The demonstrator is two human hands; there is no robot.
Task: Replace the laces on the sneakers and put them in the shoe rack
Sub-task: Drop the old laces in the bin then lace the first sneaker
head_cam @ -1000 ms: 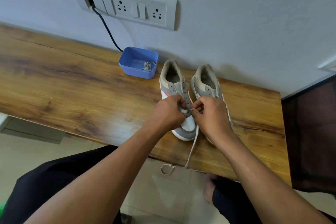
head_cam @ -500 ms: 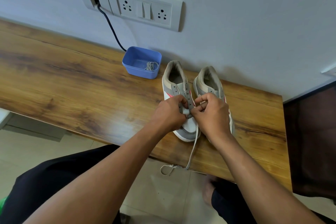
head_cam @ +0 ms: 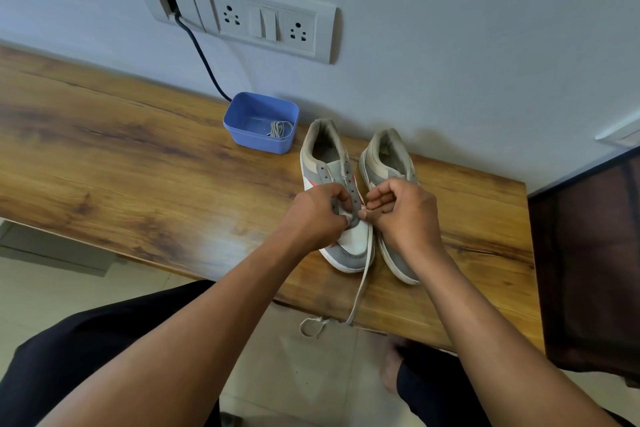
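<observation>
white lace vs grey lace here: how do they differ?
Colour: the white lace is pale, the grey lace darker.
Pose: the white lace trails straight from the left sneaker, its looped end off the table edge; the grey lace lies bundled.
Handling: left hand and right hand pinch the white lace at the eyelets; the grey lace sits untouched in the blue tub.
Both look flat.

Tabletop (head_cam: 138,163) is finished in glossy wood grain, blue tub (head_cam: 259,123) looks like smooth plastic, sneakers (head_cam: 337,191) are scuffed matt leather-ish.
</observation>
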